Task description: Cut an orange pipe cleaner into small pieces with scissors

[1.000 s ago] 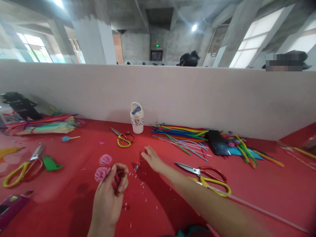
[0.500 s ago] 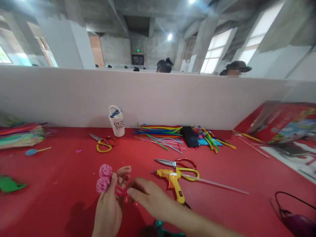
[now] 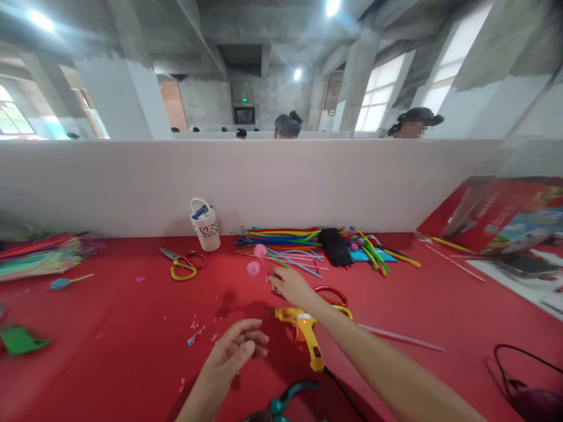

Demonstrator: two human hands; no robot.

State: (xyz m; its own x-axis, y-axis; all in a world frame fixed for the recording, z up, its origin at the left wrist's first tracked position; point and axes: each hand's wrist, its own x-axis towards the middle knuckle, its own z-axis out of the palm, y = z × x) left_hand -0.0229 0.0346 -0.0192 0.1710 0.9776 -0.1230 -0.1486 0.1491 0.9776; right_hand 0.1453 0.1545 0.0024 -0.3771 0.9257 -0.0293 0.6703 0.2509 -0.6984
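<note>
Wide stretch of red tabletop (image 3: 127,334) reaching to the left hand (image 3: 233,354), raised toward the near edge, fingers loosely curled, slightly apart, pink flowers (image 3: 253,268) toward the far edge, pinched in the right hand (image 3: 288,286), arm outstretched over the tabletop, glue gun (image 3: 310,339) beside the forearm.

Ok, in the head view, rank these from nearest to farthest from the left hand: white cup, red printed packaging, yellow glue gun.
From the left hand:
1. Yellow glue gun, just to its right.
2. White cup, beyond it and slightly left, by the partition.
3. Red printed packaging, at the far right.
</note>
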